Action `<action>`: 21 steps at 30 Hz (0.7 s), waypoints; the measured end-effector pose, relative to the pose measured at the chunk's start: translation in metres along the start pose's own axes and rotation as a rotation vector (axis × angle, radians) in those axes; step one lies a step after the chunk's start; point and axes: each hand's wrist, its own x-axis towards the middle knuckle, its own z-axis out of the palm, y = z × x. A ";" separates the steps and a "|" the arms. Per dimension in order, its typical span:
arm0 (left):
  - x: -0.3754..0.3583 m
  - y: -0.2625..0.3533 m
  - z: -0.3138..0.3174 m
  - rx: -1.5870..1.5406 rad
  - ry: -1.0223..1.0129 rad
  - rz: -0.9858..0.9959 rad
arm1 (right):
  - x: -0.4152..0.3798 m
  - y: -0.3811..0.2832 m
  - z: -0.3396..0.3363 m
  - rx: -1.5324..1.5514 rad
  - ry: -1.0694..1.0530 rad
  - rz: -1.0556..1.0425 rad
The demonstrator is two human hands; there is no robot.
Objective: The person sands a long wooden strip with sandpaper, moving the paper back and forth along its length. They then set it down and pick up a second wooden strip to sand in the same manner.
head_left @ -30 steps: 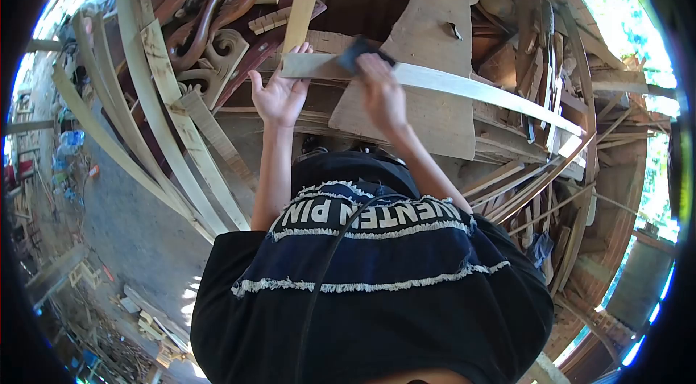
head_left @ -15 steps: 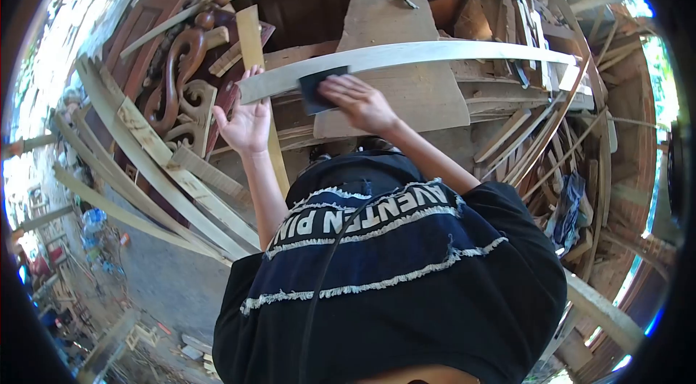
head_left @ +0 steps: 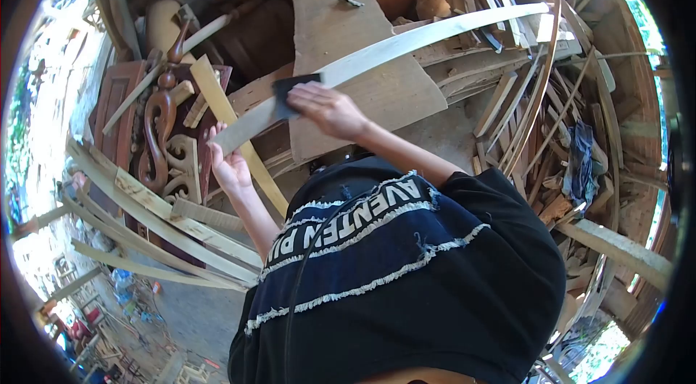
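Note:
A long, pale, slightly curved wooden strip [head_left: 406, 42] runs slantwise from lower left to upper right. At its near left end is my left hand [head_left: 233, 168], palm up, with fingers curled round the edge. My right hand [head_left: 330, 110] presses a dark sheet of sandpaper [head_left: 290, 87] against the strip's upper face, a short way in from that end. The fingers lie over the sandpaper and cover part of it. Beneath the strip is a broad flat brown board [head_left: 341, 29].
Carved brown woodwork [head_left: 159, 126] and a yellowish slat [head_left: 217, 94] stand at the left. Long curved strips [head_left: 167, 210] lean beside my left arm. On the right are piled wood scraps [head_left: 507, 112] and a dark cloth [head_left: 580, 159]. A small dark scrap [head_left: 353, 2] lies on the board.
The view has turned, and the strip now slants more, its left end lower. My right hand and the sandpaper appear farther left. My left hand's fingers have curled more round the end.

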 end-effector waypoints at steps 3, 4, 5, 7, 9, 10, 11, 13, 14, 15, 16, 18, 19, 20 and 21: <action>-0.007 -0.003 0.001 -0.015 0.054 -0.013 | -0.041 0.072 -0.058 -0.262 0.133 0.248; -0.008 -0.004 -0.001 0.001 0.051 -0.011 | -0.062 0.111 -0.070 -0.315 0.227 0.357; -0.010 -0.003 0.000 0.001 0.049 -0.012 | -0.077 0.139 -0.092 -0.360 0.272 0.465; -0.014 -0.001 0.001 0.006 0.040 -0.016 | -0.080 0.167 -0.117 -0.565 0.450 0.600; -0.008 0.001 -0.002 0.014 0.021 -0.016 | -0.071 0.170 -0.112 -0.489 0.302 0.736; -0.004 0.003 -0.004 0.018 0.008 -0.018 | -0.061 0.159 -0.097 -0.485 0.345 0.578; 0.000 0.005 -0.003 0.039 0.025 -0.031 | -0.048 0.140 -0.077 -0.482 0.386 0.419; 0.005 0.007 -0.002 0.078 0.062 -0.056 | -0.023 0.082 -0.050 -0.301 0.241 0.322; 0.007 0.009 0.000 0.096 0.073 -0.060 | -0.019 0.062 -0.031 -0.200 0.162 0.256; 0.009 0.010 -0.004 0.099 0.066 -0.060 | -0.013 0.038 -0.027 -0.042 0.122 0.214; 0.013 0.011 -0.010 0.105 0.058 -0.060 | -0.012 0.024 -0.027 0.002 0.149 0.140; 0.016 0.017 -0.017 0.097 0.071 -0.069 | -0.024 0.050 -0.035 -0.116 0.166 0.246; 0.017 0.019 -0.019 0.095 0.078 -0.076 | -0.031 0.071 -0.044 -0.173 0.171 0.295; 0.017 0.020 -0.024 0.093 0.087 -0.082 | -0.039 0.097 -0.060 -0.307 0.140 0.399; 0.017 0.021 -0.028 0.093 0.096 -0.087 | -0.050 0.129 -0.080 -0.440 0.107 0.502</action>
